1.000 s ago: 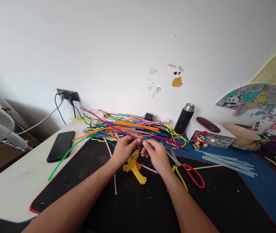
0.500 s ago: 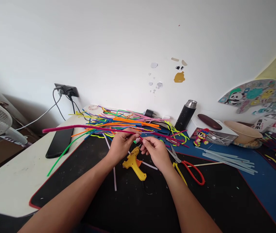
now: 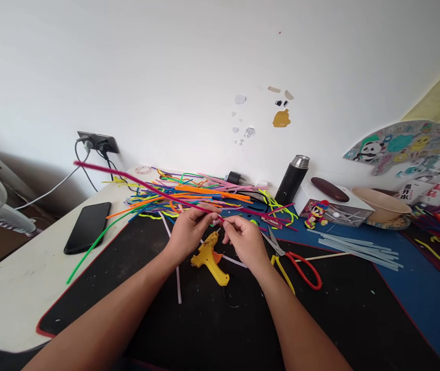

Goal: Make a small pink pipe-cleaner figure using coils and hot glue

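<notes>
Head view: I see both hands meeting over the black mat, with a long magenta pipe cleaner held up between them. The left hand has a narrow grip, thumb and finger pinched on the stem, and the free length slants away toward ten o'clock. The right hand is just beside it at three o'clock, its grip narrow too, fingertips closed on the stem near its short end. Something small and pale shows at the left fingertips, too tiny for me to make out.

Around the hands, a yellow glue gun lies at six o'clock, and red-handled scissors lie spread at four. Translucent sticks fan out near three, a black flask stands at two, and a colourful heap of pipe cleaners sprawls toward eleven. At nine o'clock, a dark phone rests on the pale worktop.
</notes>
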`<state>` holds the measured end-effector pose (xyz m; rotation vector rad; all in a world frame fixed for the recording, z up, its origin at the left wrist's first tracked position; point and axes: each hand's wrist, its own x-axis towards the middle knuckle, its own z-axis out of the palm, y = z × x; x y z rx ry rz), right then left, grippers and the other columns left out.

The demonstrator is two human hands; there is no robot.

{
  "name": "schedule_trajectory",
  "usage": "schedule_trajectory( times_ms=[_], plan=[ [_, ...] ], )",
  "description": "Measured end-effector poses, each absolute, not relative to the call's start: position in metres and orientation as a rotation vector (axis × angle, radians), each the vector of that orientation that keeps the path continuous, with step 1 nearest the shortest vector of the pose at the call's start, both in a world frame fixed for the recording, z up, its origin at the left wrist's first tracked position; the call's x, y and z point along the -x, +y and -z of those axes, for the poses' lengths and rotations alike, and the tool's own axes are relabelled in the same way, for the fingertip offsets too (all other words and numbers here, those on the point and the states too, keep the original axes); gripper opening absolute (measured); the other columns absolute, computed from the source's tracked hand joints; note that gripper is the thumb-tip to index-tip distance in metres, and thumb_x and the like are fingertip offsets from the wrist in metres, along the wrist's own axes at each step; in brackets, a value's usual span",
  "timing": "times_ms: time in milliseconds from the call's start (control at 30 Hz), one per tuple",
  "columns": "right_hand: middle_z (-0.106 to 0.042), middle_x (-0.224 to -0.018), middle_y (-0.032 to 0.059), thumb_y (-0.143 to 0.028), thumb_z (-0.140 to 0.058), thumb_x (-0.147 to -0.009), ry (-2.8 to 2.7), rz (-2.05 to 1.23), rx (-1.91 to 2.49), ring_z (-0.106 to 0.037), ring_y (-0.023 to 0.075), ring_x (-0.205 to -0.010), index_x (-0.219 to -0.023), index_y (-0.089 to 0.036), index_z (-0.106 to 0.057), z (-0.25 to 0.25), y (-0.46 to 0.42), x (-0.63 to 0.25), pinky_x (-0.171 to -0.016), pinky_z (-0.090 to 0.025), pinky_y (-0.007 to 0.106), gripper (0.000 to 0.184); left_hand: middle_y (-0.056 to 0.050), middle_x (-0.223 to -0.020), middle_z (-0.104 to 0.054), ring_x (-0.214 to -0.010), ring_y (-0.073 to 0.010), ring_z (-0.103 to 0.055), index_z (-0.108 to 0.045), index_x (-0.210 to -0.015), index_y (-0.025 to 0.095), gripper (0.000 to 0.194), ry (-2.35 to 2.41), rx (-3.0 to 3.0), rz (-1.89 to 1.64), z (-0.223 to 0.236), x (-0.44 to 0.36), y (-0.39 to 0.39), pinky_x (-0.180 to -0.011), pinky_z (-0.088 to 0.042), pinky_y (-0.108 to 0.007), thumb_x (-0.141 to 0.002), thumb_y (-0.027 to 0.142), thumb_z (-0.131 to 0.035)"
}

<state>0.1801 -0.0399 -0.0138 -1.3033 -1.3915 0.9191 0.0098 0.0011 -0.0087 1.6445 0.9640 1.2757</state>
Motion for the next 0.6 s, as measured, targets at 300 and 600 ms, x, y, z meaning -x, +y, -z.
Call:
schedule_trajectory(
  times_ms=[300,600],
  plan=[
    [-0.055,-0.056,-0.0021,-0.033,-0.055,-0.096,-1.563,-0.695,1.484,-0.053,0.0155,-0.052,-0.085,-0.020,-0.074,0.018,-0.043,-0.181,-0.054,-0.038,0.027,0.026,-0.009,-0.109,-0.081,-0.107,-0.0278,-0.075,-0.083,-0.098,0.023,0.024,1.012,-1.567,-1.122,0.016,-0.006,-0.003,-0.098,-0.057,-0.037,-0.094,0.042,-0.068],
    [-0.048,-0.054,-0.0044,-0.034,-0.056,-0.094,-1.601,-0.702,1.504,-0.045,0.0130,-0.050,-0.081,-0.020,-0.072,0.014,-0.044,-0.176,-0.053,-0.034,0.026,0.024,-0.007,-0.108,-0.082,-0.103,-0.0271,-0.076,-0.083,-0.102,0.024,0.023,0.990,-1.507,-1.157,0.016,-0.002,0.000,-0.093,-0.059,-0.036,-0.090,0.041,-0.073]
  ],
)
